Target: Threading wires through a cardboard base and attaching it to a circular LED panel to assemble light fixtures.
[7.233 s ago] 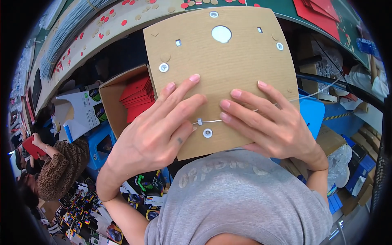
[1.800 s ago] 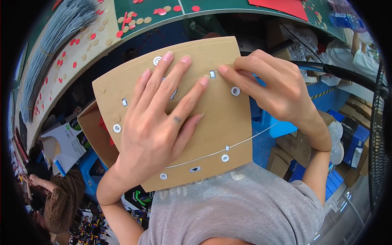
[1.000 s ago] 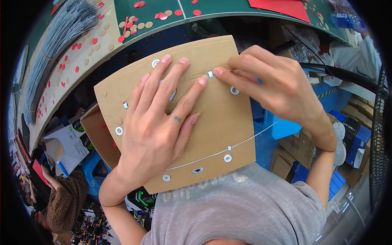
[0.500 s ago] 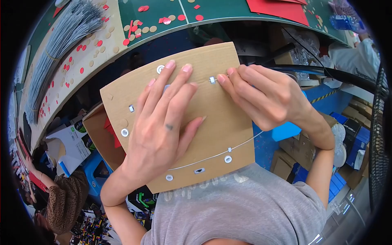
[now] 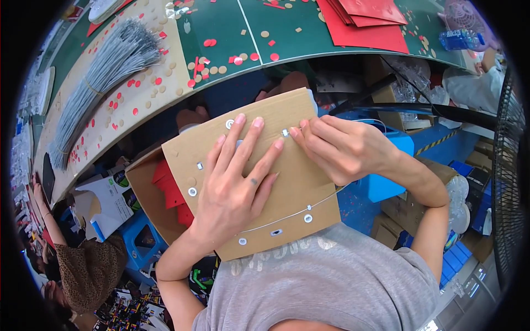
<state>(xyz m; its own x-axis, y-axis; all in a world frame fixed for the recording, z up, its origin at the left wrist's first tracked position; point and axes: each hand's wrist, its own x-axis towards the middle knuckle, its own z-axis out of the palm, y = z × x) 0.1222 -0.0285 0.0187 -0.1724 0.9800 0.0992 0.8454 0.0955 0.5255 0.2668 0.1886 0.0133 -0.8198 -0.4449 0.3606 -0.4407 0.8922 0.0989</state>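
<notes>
A brown cardboard panel point(image 5: 313, 171) leans on my lap against my grey shirt. My left hand point(image 5: 234, 185) lies on it with the fingers stretched out and spread, holding nothing. With thumb and fingertips pinched, my right hand point(image 5: 348, 149) grips a thin white wire right beside a small white clip point(image 5: 285, 133) near the panel's far edge. The same kind of wire point(image 5: 276, 219) runs across the near part, passing another small clip point(image 5: 309, 208). White round eyelets point(image 5: 192, 192) and a small rectangular fitting point(image 5: 276, 233) are set in the cardboard. My left hand partly covers one fitting.
Beyond the panel curves a table point(image 5: 221, 33) with a bundle of grey wires point(image 5: 102, 83), red sheets point(image 5: 364, 25) and scattered discs. An open carton point(image 5: 154, 204) stands left, a blue stool point(image 5: 386, 165) right. A fan guard point(image 5: 505, 182) rises far right. Another person's arm point(image 5: 52, 220) shows left.
The view has shifted, so the table, panel and hands sit lower in the picture. My left fingers have spread a little more. My right hand keeps its pinch beside the same clip.
</notes>
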